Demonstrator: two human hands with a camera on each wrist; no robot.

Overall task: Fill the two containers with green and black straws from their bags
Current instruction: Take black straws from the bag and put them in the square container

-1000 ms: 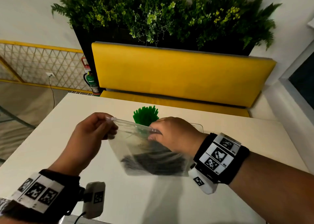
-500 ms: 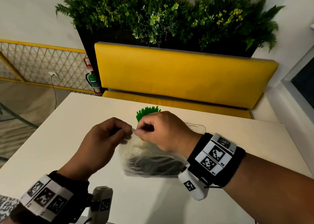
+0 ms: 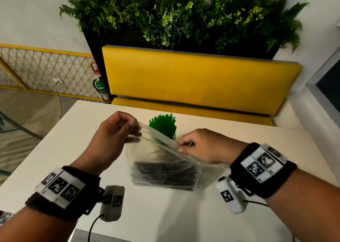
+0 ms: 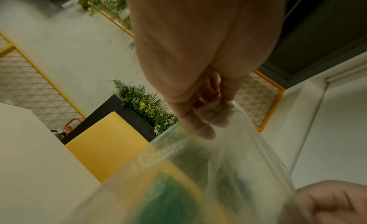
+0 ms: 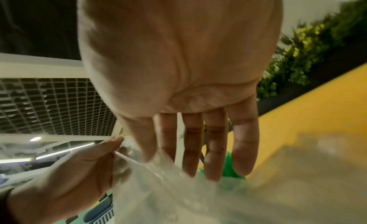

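Head view: left hand (image 3: 114, 133) and right hand (image 3: 200, 146) each pinch the clear bag (image 3: 163, 168) of black straws (image 3: 165, 173) above the tabletop (image 3: 165, 214).

You have two hands in view: one left hand (image 3: 114, 131) and one right hand (image 3: 204, 146). You have one clear bag (image 3: 163, 166), which contains one bundle of black straws (image 3: 165, 173); the individual straws are too blurred to count. You see one bundle of green straws (image 3: 162, 126), one table (image 3: 55, 149), one yellow bench (image 3: 193, 80) and one fire extinguisher (image 3: 102, 89).
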